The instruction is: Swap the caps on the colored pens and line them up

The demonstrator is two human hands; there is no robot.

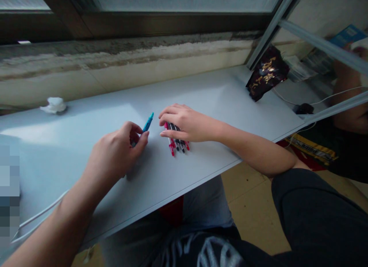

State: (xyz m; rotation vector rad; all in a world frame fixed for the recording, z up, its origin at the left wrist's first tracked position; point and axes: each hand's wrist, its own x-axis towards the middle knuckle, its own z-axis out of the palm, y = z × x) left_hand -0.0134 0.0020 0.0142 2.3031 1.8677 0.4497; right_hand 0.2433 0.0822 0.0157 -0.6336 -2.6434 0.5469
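Note:
My left hand [117, 152] pinches a blue pen [148, 122] between thumb and fingers, its tip pointing up and away over the grey desk [215, 98]. My right hand [185, 123] lies over a small bunch of pens [176, 141], red and dark ones, lying side by side on the desk. Its fingers curl down onto them and cover their far ends. The two hands are a few centimetres apart near the middle of the desk.
A crumpled white tissue [54, 104] lies at the far left by the window sill. A dark snack bag [266, 73] leans at the far right against a clear partition [316, 44]. A white cable [40, 215] runs along the near left. My knees show under the desk.

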